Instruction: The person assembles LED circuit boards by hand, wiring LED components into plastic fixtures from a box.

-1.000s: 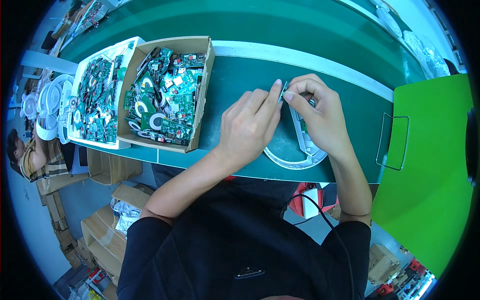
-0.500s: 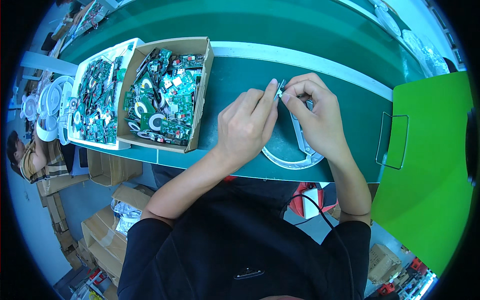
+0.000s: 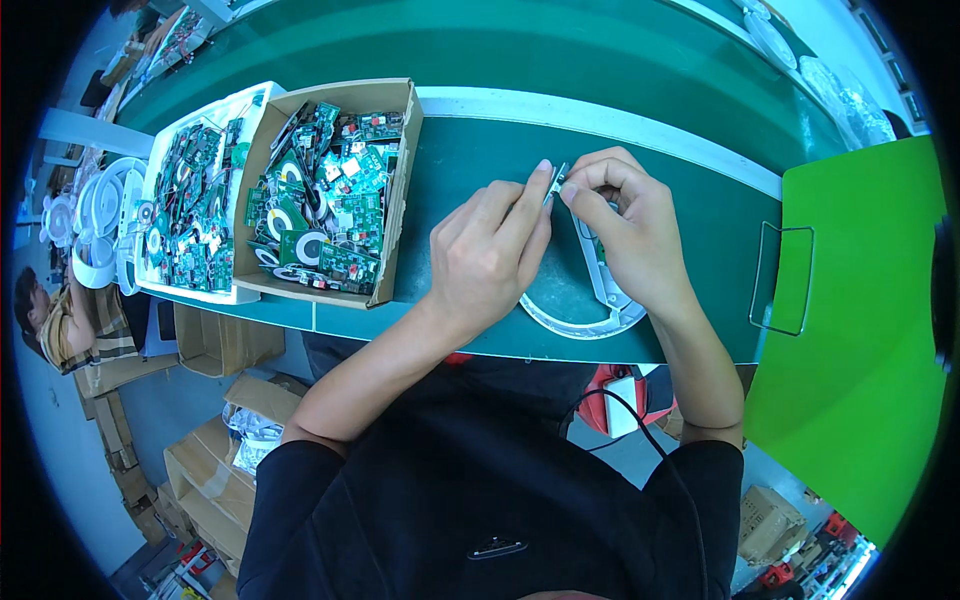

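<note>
Broadly, the green desk (image 3: 725, 245) spans the view, with a bright green panel (image 3: 850, 330) standing past its right end. Well to the left of both hands, a cardboard box (image 3: 398, 195) stands open, heaped with loose green circuit boards, some carrying pale round coils. Against its left side sits a white foam tray (image 3: 200, 294), likewise filled with boards and, it seems, thin dark wires. Nearer the desk's front edge, a white curved frame (image 3: 570, 327) lies with its arc toward the person; its straight bar runs away from them, the far end leaning left and passing under the right hand (image 3: 640, 230), which hides part of it. Whether that hand touches the frame cannot be told. The left hand (image 3: 480, 250), nearer the box, has its forefinger stretched out and seems closed on a small thin piece (image 3: 557, 183), though its thumb is hidden. The right hand's thumb and forefinger are pinched at the right side of that same piece. Smallest of all, the piece sits between the two sets of fingertips, about equally near to each, beyond the frame's arc, its long axis pointing away from the person and slightly right.
</note>
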Demonstrator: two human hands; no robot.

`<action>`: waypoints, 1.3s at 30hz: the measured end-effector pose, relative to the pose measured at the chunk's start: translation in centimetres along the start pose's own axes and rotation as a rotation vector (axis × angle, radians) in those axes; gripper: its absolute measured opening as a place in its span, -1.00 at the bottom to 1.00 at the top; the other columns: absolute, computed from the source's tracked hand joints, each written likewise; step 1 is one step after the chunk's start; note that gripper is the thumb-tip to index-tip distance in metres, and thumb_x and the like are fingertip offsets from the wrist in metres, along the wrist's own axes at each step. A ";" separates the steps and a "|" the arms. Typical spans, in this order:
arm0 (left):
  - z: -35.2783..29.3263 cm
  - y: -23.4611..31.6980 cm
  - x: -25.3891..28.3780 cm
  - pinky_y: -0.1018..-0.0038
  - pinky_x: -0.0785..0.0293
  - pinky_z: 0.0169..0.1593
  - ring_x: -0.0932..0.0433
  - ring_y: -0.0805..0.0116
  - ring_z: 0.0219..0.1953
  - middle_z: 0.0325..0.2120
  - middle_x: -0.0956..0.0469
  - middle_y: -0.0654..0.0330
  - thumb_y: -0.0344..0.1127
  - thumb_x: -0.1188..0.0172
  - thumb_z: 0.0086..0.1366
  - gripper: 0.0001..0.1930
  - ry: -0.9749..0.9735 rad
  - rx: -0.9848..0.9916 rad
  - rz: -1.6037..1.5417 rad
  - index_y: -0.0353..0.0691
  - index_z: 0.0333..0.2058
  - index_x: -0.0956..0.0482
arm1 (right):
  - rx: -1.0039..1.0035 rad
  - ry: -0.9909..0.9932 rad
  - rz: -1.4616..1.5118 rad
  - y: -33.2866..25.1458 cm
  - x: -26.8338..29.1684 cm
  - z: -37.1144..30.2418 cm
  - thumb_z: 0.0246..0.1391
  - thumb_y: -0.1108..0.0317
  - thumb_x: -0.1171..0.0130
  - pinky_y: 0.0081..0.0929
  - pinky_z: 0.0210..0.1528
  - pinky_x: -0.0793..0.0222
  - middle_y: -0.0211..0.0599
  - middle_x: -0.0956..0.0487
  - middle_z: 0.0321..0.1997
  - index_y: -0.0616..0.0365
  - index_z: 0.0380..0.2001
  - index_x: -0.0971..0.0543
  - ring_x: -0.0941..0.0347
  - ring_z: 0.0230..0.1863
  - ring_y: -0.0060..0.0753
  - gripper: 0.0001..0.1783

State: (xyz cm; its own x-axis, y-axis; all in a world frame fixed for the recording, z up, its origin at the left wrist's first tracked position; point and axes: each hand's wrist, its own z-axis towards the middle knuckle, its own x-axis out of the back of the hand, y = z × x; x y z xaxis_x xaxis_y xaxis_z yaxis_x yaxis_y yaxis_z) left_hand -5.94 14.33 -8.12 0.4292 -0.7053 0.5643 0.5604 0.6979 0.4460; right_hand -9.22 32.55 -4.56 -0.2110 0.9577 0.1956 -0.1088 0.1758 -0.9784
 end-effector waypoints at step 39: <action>0.0 -0.5 -0.8 0.44 -0.57 -0.41 -0.65 0.36 -0.48 -0.38 -0.69 0.16 -0.59 -0.47 0.17 -0.55 0.083 -0.008 -0.022 -0.37 0.08 -0.74 | 0.345 0.060 -0.314 -0.9 -0.3 -0.1 0.23 0.53 -0.35 -0.34 -0.16 -0.57 -0.17 -0.63 -0.24 0.32 -0.24 -0.65 -0.65 -0.26 -0.30 -0.91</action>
State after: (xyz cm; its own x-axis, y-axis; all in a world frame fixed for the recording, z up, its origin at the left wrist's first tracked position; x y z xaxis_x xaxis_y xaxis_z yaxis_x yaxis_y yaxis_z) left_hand -6.57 14.52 -8.80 0.4737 -0.7286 0.4948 0.5758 0.6813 0.4520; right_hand -8.97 32.11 -3.73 -0.0609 0.8833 0.4649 -0.4772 0.3833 -0.7908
